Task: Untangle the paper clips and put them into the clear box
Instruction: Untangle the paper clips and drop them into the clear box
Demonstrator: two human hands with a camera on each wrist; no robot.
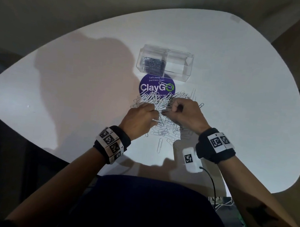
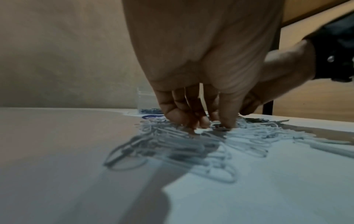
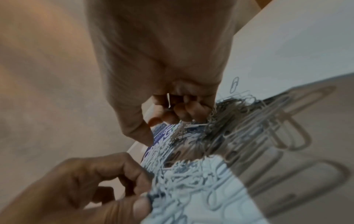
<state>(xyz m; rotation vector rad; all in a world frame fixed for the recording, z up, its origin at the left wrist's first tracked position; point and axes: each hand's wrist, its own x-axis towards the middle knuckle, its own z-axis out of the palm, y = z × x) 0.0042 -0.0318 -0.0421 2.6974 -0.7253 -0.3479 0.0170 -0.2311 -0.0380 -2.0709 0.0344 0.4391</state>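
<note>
— Where is the pile from your fingers?

— Right under them. My left hand [image 1: 141,119] has its fingertips [image 2: 178,116] planted down in the paper clips [image 1: 162,105], fingers fairly straight, pressing rather than pinching as far as I can see. My right hand [image 1: 187,115] is curled into a loose fist at the right side of the same heap, with a clip or two [image 3: 169,100] caught between the curled fingers; how many, I cannot tell.

— And the clear box [image 1: 165,64]?

— Straight ahead of both sets of fingertips, beyond the heap and past the purple sticker [image 1: 156,85]. Its long axis runs left to right across my reach. The left compartment already holds clips; the right one looks bare.

— Which hand carries?

— The right, I'd judge: it already has hold of something, and the box lies about equally far from both. The left would pin the heap while the right pulls away from it, forward toward the box.
</note>
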